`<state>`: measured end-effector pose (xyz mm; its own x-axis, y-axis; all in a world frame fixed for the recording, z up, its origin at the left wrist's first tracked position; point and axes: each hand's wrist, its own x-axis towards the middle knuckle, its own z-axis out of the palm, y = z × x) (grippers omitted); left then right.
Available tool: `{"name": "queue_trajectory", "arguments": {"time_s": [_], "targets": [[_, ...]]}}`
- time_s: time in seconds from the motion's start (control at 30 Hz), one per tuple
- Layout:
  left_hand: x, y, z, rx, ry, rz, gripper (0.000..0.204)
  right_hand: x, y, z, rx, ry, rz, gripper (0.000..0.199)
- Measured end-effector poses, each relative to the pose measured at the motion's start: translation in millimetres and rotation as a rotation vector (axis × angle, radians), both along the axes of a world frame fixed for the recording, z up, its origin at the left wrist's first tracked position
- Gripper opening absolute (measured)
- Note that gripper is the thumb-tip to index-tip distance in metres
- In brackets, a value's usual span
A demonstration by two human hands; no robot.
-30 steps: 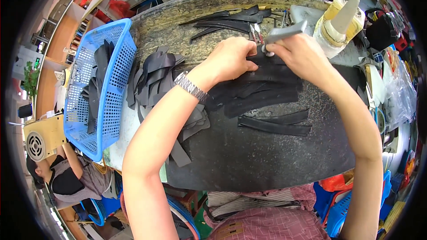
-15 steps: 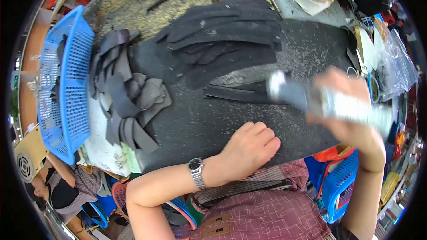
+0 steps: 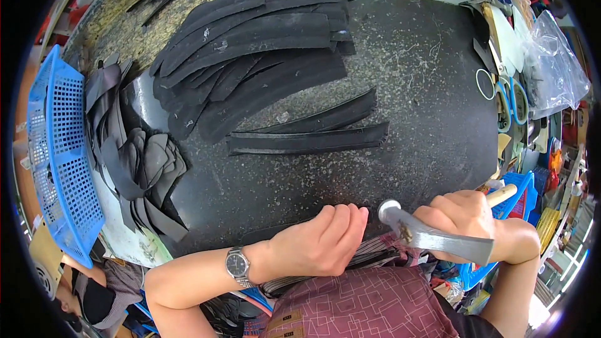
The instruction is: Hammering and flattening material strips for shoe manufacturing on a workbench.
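Hammer [image 3: 441, 242] moved to desk [image 3: 432, 150] edge — right hand [image 3: 462, 214] gripping, round face toward left hand [image 3: 320, 241], fingers curled, contents unclear.

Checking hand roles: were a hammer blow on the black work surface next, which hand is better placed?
Likely the right. The right hand grips the round-faced hammer by its wooden handle, near the black work surface. The left hand is curled at that surface's near edge; whether it holds anything is unclear.

Bends both arms [image 3: 194, 280] inward, holds the left hand [image 3: 318, 244] low with fingers [image 3: 344, 226] loosely curled, and clenches the right hand [image 3: 462, 219] into a tight fist near it, without touching.
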<state>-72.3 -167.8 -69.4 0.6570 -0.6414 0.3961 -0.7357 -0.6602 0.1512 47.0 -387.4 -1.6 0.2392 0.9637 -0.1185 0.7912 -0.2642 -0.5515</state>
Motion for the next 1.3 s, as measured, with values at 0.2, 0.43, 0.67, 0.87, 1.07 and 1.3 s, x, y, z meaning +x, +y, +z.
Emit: {"name": "queue_trajectory", "arguments": {"time_s": [0.2, 0.43, 0.67, 0.87, 1.07, 1.3], "targets": [[-3.3, -5.2, 2.8, 0.205, -0.088, -0.005, 0.029, 6.5, 15.1, 9.6, -0.049, -0.236, 0.191, 0.03], [-15.6, 12.6, 11.0, 0.141, 0.083, 0.047, 0.038, 1.2, 24.0, -0.2, -0.005, -0.227, 0.158, 0.027], [-31.3, 22.1, 9.5, 0.194, 0.022, 0.109, 0.036, -1.9, 48.0, 0.4, 0.074, -0.243, 0.232, 0.024], [-48.8, 34.3, 5.8, 0.031, 0.13, 0.212, 0.034, -5.8, 65.9, 0.2, 0.015, -0.205, 0.335, 0.025], [-65.2, 47.7, 6.2, -0.007, 0.129, 0.259, 0.034, -7.1, 85.3, 3.4, 0.034, -0.192, 0.395, 0.026], [-90.5, 58.7, 7.6, 0.114, 0.069, 0.306, 0.034, -15.9, 113.8, 5.1, 0.017, -0.216, 0.492, 0.029]]}}
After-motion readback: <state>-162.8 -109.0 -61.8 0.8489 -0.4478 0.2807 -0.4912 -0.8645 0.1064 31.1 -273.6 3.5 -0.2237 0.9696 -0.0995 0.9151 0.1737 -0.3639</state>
